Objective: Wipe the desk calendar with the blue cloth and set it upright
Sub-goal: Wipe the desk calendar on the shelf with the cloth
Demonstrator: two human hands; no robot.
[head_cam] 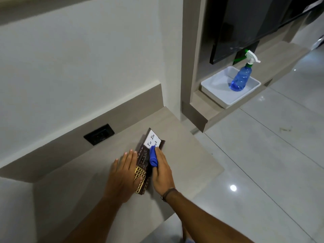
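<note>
Currently the right hand (162, 170), closed around the rolled blue cloth (153, 156), wipes the dark brown desk calendar (142, 161) lying flat; the left hand (125, 170), fingers spread, pins it; standing it up remains.

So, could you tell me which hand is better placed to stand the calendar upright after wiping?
Probably the left hand: it lies flat on the calendar, open and free to lift it. The right hand is busy pressing the blue cloth on it.

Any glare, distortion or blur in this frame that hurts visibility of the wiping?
Head view: wide-angle bending of the wall edges; a lamp glare spot on the glossy floor, clear of the work; the desk calendar and blue cloth are evenly lit, slightly soft.
</note>
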